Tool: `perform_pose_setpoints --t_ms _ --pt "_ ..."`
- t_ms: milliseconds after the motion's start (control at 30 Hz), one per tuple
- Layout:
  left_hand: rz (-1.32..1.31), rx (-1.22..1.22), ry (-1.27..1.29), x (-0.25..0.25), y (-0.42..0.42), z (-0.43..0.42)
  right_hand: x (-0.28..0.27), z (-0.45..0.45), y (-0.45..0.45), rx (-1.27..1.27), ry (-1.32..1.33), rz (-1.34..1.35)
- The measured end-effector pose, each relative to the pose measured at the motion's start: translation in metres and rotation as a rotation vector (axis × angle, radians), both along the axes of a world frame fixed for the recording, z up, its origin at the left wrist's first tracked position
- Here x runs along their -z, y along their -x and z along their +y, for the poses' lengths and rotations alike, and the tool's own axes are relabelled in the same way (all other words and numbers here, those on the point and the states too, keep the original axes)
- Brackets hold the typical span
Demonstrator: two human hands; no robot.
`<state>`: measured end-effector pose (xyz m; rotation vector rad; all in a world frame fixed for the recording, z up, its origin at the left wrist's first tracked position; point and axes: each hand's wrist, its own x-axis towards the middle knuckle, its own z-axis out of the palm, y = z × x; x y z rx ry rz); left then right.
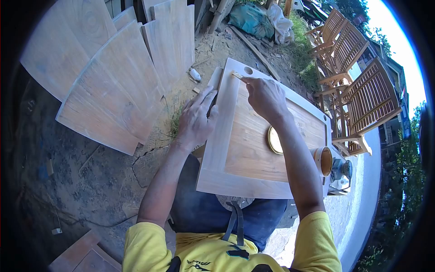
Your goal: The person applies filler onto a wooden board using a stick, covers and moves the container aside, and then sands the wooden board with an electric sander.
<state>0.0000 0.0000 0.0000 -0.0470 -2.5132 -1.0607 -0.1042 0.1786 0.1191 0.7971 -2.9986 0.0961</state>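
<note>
A framed wooden door panel (258,156) lies across my lap, with a round hole near its far edge. My right hand (265,97) is closed around a small flat putty knife (237,75), its tip at the panel's far left corner. My left hand (198,117) rests at the panel's left edge, fingers stretched out and holding nothing. Another pale board (215,78) shows just under that edge. A round golden can lid (273,139) sits on the panel, partly behind my right forearm. Beside the panel on the right stands an open can (325,162) with brown contents.
Several pale wooden panels (108,86) lean at the left. Slatted wooden chairs (369,97) stand at the right. A blue-grey power tool (340,168) is next to the can. A white bottle (195,75), a wood strip (256,52) and filled bags (251,20) lie on the ground.
</note>
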Motion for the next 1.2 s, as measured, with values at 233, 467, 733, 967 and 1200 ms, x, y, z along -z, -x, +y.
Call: perform_pose_setpoints --t_ms 233,467,733,967,1200 --pt "0.001 0.000 -0.011 0.002 -0.002 0.002 -0.001 0.004 -0.017 -0.026 -0.054 0.008" --pt "-0.003 0.009 -0.007 0.000 -0.002 0.002 0.034 0.007 -0.011 -0.010 0.024 0.125" --pt "-0.027 0.014 -0.021 0.000 -0.002 0.002 0.000 0.002 -0.003 0.008 0.014 -0.001" --pt "-0.037 0.018 -0.032 -0.001 -0.003 0.002 0.000 -0.010 0.010 -0.046 -0.072 0.015" --pt "-0.009 0.008 0.008 0.001 -0.001 0.000 0.006 0.009 -0.031 -0.033 -0.003 0.016"
